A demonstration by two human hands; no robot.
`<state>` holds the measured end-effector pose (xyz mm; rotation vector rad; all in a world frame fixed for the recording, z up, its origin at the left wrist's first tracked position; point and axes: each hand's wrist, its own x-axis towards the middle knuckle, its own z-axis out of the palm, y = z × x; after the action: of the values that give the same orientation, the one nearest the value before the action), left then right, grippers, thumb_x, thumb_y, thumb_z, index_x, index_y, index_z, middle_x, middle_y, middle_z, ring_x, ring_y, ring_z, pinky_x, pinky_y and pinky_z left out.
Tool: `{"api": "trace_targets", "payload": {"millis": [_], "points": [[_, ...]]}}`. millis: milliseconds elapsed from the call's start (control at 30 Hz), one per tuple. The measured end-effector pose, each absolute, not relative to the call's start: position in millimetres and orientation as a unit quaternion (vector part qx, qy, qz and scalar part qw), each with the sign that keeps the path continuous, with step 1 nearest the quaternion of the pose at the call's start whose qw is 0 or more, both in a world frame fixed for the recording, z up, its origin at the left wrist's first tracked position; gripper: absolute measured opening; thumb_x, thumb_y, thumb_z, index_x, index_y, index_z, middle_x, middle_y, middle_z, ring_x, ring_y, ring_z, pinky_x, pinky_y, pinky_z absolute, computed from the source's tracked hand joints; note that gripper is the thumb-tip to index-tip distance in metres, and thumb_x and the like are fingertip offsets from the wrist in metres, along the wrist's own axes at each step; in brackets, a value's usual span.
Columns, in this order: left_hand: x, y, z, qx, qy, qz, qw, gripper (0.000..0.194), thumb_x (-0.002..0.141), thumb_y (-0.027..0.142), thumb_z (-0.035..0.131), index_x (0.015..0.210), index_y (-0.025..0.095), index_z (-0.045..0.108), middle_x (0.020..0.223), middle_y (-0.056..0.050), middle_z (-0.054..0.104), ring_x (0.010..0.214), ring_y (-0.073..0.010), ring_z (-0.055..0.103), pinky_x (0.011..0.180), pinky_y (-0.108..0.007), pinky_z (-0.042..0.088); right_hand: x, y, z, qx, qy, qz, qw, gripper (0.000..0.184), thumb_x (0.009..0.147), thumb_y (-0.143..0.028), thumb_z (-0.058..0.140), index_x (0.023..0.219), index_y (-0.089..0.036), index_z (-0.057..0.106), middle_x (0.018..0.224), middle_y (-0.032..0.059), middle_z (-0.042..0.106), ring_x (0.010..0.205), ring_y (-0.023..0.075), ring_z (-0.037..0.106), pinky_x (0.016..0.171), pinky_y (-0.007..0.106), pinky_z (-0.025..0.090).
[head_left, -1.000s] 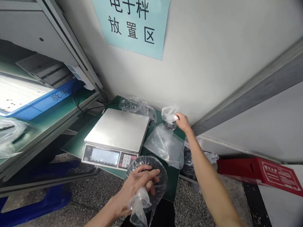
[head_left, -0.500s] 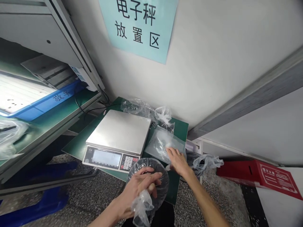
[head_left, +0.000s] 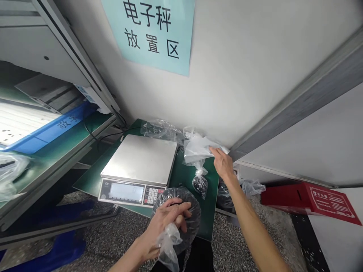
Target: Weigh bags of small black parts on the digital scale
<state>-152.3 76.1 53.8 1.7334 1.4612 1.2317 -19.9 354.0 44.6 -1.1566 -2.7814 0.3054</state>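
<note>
My left hand (head_left: 168, 221) is closed around the neck of a large clear plastic bag (head_left: 190, 204) with dark contents. The bag's knotted top (head_left: 169, 241) sticks out below my fingers. At the table's back right, my right hand (head_left: 223, 163) pinches the edge of some flat plastic bags (head_left: 198, 148). Just in front of these lies a small knotted bag (head_left: 200, 184) with dark contents. An electronic scale (head_left: 141, 158) stands left of both hands, its metal pan bare. The large bag sits close to the scale's keypad.
Crumpled clear bags (head_left: 159, 128) lie behind the scale on the green table (head_left: 208, 223). A red box (head_left: 309, 202) stands on the floor at right. At left, a workbench holds a blue tray (head_left: 42, 130). A wall rises behind.
My right hand has moved the flat plastic bags up and back toward the wall, uncovering the small knotted bag. My left hand keeps its hold on the large bag.
</note>
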Motion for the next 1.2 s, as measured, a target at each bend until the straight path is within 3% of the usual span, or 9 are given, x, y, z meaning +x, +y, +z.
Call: {"api": "trace_targets", "payload": {"millis": [100,200,300,400,500,667,867,1033,1200], "points": [[-152,76,51,0.650,0.537,0.456,0.286,0.041,0.096,0.019,0.037,0.135,0.029,0.045,0.071,0.002,0.072,0.091,-0.0164,0.067,0.106,-0.039,0.035,-29,354,22,-0.350,-0.930,0.110,0.034,0.057,0.088,-0.003,0.028,0.138,-0.021,0.048,0.131,0.0101,0.055,0.115,0.0274,0.052,0.088,0.037,0.045],[-152,78,51,0.642,0.541,0.462,0.286,0.042,0.095,0.018,0.038,0.134,0.031,0.045,0.071,0.004,0.072,0.090,-0.0160,0.067,0.105,-0.038,0.037,-32,351,-4,-0.324,-0.937,0.132,-0.008,0.062,0.077,0.001,0.042,0.133,-0.022,0.053,0.129,0.0094,0.057,0.114,0.0254,0.053,0.092,0.036,0.045],[-151,79,52,0.631,0.537,0.481,0.285,0.042,0.095,0.017,0.037,0.132,0.035,0.045,0.068,0.007,0.071,0.090,-0.0148,0.068,0.103,-0.036,0.038,-23,337,-11,-0.331,-0.934,0.137,-0.003,0.073,0.069,0.003,0.046,0.139,-0.019,0.045,0.137,0.0104,0.050,0.123,0.0255,0.047,0.101,0.039,0.040],[-151,80,53,0.611,0.550,0.481,0.304,0.036,0.094,0.020,0.041,0.127,0.031,0.050,0.066,0.005,0.071,0.091,-0.0163,0.068,0.104,-0.037,0.038,-3,303,-5,-0.392,-0.911,0.120,0.049,0.071,0.075,0.001,0.038,0.144,-0.013,0.034,0.141,0.0156,0.042,0.130,0.0267,0.038,0.106,0.041,0.035],[-150,79,54,0.583,0.564,0.486,0.326,0.032,0.094,0.027,0.041,0.122,0.024,0.056,0.065,0.000,0.070,0.092,-0.0209,0.068,0.105,-0.041,0.038,15,258,-10,-0.436,-0.877,0.179,0.090,0.064,0.079,-0.004,0.036,0.142,-0.017,0.035,0.132,0.0132,0.048,0.122,0.0241,0.046,0.102,0.035,0.039],[-145,79,59,0.538,0.597,0.501,0.320,0.032,0.094,0.033,0.040,0.116,0.021,0.060,0.063,-0.002,0.068,0.090,-0.0232,0.066,0.098,-0.044,0.043,16,228,-43,-0.449,-0.847,0.284,0.036,0.070,0.072,-0.006,0.046,0.140,-0.021,0.039,0.133,0.0110,0.045,0.112,0.0235,0.053,0.094,0.032,0.043],[-129,92,60,0.411,0.653,0.556,0.310,0.037,0.095,0.043,0.038,0.107,0.018,0.062,0.068,-0.004,0.068,0.090,-0.0242,0.066,0.089,-0.043,0.048,-6,270,-50,-0.438,-0.839,0.305,0.104,0.051,0.077,-0.007,0.042,0.124,-0.022,0.056,0.126,0.0073,0.052,0.105,0.0194,0.056,0.093,0.027,0.042],[-124,118,68,0.350,0.674,0.592,0.268,0.039,0.093,0.047,0.041,0.097,0.016,0.063,0.066,-0.005,0.066,0.096,-0.0256,0.065,0.094,-0.044,0.044,3,266,-44,-0.471,-0.796,0.330,0.190,0.062,0.072,-0.006,0.043,0.133,-0.016,0.047,0.130,0.0115,0.052,0.115,0.0205,0.053,0.100,0.032,0.041],[-124,132,77,0.367,0.665,0.591,0.272,0.038,0.095,0.046,0.036,0.094,0.017,0.059,0.067,-0.004,0.065,0.095,-0.0247,0.065,0.094,-0.044,0.044,41,188,-58,-0.529,-0.723,0.345,0.279,0.061,0.074,-0.009,0.036,0.133,-0.020,0.046,0.128,0.0120,0.054,0.115,0.0231,0.056,0.097,0.040,0.047]]}}
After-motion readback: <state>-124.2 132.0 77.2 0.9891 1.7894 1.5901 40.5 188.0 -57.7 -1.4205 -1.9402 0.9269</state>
